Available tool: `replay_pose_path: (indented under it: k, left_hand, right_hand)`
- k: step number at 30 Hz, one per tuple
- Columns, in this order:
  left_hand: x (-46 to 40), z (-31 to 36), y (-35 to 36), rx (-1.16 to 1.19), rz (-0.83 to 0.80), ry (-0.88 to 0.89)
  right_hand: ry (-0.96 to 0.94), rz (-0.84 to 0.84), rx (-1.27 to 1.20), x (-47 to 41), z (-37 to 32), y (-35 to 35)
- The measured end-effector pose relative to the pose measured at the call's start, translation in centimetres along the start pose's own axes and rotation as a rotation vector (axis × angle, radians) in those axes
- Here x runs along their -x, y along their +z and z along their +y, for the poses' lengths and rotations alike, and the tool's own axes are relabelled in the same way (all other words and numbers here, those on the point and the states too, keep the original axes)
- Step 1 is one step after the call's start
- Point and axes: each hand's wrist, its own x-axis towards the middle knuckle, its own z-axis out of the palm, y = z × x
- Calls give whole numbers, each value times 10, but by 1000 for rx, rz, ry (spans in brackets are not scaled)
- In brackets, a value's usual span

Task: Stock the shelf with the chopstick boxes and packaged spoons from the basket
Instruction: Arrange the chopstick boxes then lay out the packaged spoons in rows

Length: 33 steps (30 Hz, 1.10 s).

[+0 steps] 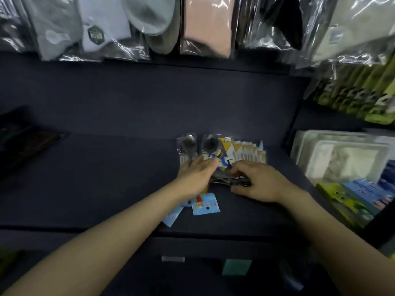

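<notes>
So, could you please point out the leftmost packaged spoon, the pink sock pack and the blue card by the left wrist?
Leftmost packaged spoon [189, 144]: head view, on the spoon's bowl.
Pink sock pack [206, 24]: head view, middle of the pink fabric.
Blue card [205, 204]: head view, centre of the card.

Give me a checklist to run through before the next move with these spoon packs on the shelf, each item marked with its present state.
1. Spoon packs on the dark shelf: ok, they lie in a fanned row.
2. Left hand rests on the packs: ok.
3. Right hand has a grip on the loose bundle: ok, fingers curl round it.
4. Blue-carded packs at the front edge lined up with the row: not ok, they lie apart and askew.
5. Free space left of the row: ok.
6. Basket within reach: cannot tell, not in view.
</notes>
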Motion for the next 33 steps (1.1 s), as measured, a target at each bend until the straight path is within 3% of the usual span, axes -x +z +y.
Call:
replay_pose_path:
  k: [4, 6, 8, 10, 13, 16, 18, 21, 24, 27, 30, 33]
  left_hand:
    - [3, 4, -11, 379, 64, -122]
    - [17, 1, -25, 485, 219, 7]
    - [41, -12, -46, 484, 368, 180]
    - [74, -34, -72, 405, 448, 310]
    - [129, -86, -119, 90, 582, 416]
    - [176, -148, -174, -673, 735, 455]
    - [204, -188, -215, -990, 719, 431]
    - [239, -234, -270, -1066, 668, 266]
    - [262, -268, -317, -887, 648, 103]
    - [267, -294, -346, -724, 524, -66]
    - [261, -311, -359, -793, 402, -97]
    - [252, -317, -359, -795, 431, -57]
  right_hand:
    - [25, -98, 46, -1, -11, -12]
    - [-47, 87, 2, -3, -33, -15]
    - [-126, 285, -300, -4, -68, -17]
    - [-174, 256, -576, -9, -111, -17]
    - [-200, 33, -789, -29, -177, -4]
    - [-108, -181, -1282, -63, -249, 12]
    - [6, -242, -1512, -96, -300, 18]
    - [114, -238, -1427, -147, -368, 31]
    - [178, -252, -1279, -189, -426, 42]
    - [224, -130, -1107, -215, -457, 49]
    - [273, -168, -1046, -226, -463, 51]
    - [293, -321, -1140, -226, -458, 51]
